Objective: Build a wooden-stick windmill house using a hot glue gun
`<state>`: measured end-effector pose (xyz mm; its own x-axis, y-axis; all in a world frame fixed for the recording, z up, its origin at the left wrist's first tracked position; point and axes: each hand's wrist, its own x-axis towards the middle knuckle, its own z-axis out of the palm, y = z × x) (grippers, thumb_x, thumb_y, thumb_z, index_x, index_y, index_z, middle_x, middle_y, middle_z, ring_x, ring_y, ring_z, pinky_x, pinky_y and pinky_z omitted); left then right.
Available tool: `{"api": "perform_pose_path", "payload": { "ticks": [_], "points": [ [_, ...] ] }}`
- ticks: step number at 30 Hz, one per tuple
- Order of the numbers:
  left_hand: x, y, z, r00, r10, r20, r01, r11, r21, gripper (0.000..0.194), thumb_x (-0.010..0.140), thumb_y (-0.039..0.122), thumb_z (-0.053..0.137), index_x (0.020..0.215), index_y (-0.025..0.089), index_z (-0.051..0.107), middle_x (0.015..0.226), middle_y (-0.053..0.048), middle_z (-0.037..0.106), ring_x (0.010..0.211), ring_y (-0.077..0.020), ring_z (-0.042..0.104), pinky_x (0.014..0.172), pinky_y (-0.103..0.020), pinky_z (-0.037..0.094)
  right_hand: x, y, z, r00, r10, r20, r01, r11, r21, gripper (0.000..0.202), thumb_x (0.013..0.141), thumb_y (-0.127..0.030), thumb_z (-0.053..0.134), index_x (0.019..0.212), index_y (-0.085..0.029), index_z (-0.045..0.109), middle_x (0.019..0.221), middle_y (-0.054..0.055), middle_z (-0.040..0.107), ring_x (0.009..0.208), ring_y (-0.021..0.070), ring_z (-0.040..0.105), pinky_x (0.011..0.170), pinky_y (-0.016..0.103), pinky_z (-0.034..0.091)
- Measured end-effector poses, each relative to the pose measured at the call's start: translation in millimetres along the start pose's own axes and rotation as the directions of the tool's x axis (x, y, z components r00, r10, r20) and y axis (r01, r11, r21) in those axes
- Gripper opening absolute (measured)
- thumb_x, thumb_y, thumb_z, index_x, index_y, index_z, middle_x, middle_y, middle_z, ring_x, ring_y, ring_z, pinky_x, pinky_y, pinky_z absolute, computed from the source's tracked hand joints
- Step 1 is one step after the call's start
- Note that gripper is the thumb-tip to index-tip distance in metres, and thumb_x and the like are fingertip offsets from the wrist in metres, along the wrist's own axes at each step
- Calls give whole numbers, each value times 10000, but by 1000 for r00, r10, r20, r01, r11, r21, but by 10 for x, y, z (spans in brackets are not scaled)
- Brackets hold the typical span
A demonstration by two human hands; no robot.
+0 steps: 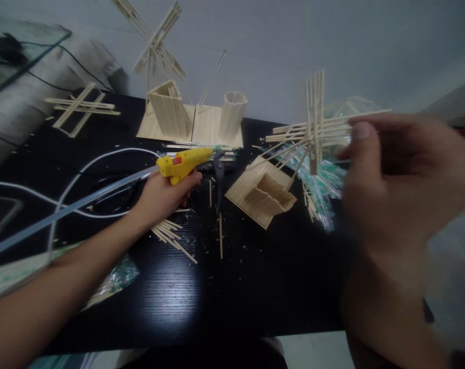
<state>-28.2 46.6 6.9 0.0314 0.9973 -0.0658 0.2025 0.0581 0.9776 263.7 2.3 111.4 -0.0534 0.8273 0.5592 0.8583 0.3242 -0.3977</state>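
Note:
My left hand (165,197) is wrapped round a yellow hot glue gun (188,160), its nozzle pointing right and a long translucent glue stick (101,195) running out of its back. On the right, my right hand (401,174) is closed, thumb and fingers pinching the end of a cross of thin wooden sticks (312,130). Thin stick legs link this cross with a wooden stick base (255,187) that carries an open-topped stick box (270,193). That base sits tilted on the black table (278,287). Part of the right hand is blurred, and its lower fingers are hidden.
At the back stand a stick windmill (155,46), an angular stick tower (170,110) and a round one (232,113). A loose stick cross (84,108) lies left. Dark pliers (219,179), loose sticks (170,236), plastic packaging (324,184) and a white cable (68,189) surround the hands.

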Motion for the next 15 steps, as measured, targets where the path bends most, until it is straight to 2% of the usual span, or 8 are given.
{"api": "perform_pose_path", "payload": {
  "ticks": [4,6,9,11,12,13,15],
  "points": [
    [-3,1,-9,1000,-7,3,7,1000,22,335,791,489,768,814,175,655,534,19,559,437,-129,526,442,-259,432,32,-60,-47,996,27,-81,-32,997,-66,280,987,-433,589,1123,-253,755,835,55,763,782,262,755,661,378,579],
    [-4,0,-10,1000,0,9,-1,999,39,321,803,482,757,814,177,657,529,21,561,438,-127,526,447,-255,433,35,-85,-77,986,38,-161,-55,993,-101,274,988,-424,585,1108,-252,761,835,57,765,764,262,753,664,385,577],
    [-6,-11,-7,1000,4,11,-5,999,46,306,810,472,752,812,178,666,537,22,569,448,-128,532,457,-251,441,-28,-27,-149,968,78,-237,-122,977,-177,226,972,-383,615,1041,-242,778,793,54,764,685,245,734,640,372,556],
    [-9,-20,-4,1000,6,9,-7,999,42,299,811,466,753,806,179,671,539,23,569,453,-129,533,456,-248,440,-111,90,-208,994,110,6,-105,960,-261,220,953,-392,625,999,-245,783,689,35,743,522,217,668,526,342,482],
    [-11,-23,-2,1000,7,12,-7,999,38,299,811,467,754,801,180,671,540,23,568,454,-130,532,453,-248,437,-157,162,-234,973,122,196,-73,968,-242,206,943,-387,635,975,-249,785,623,15,723,429,193,616,460,319,430],
    [-13,-23,0,1000,8,15,-8,999,35,299,811,467,754,797,181,670,539,22,569,454,-132,531,450,-248,435,-204,236,-254,938,105,332,-50,984,-169,179,927,-351,647,960,-244,786,576,7,707,380,178,590,423,302,405],
    [-18,-16,1,1000,14,18,-14,999,38,298,814,471,750,797,185,669,538,21,568,450,-135,528,446,-249,432,-289,359,-274,852,87,517,-69,996,-53,131,890,-300,682,930,-238,791,545,11,700,392,186,618,390,284,398]
  ]
}}
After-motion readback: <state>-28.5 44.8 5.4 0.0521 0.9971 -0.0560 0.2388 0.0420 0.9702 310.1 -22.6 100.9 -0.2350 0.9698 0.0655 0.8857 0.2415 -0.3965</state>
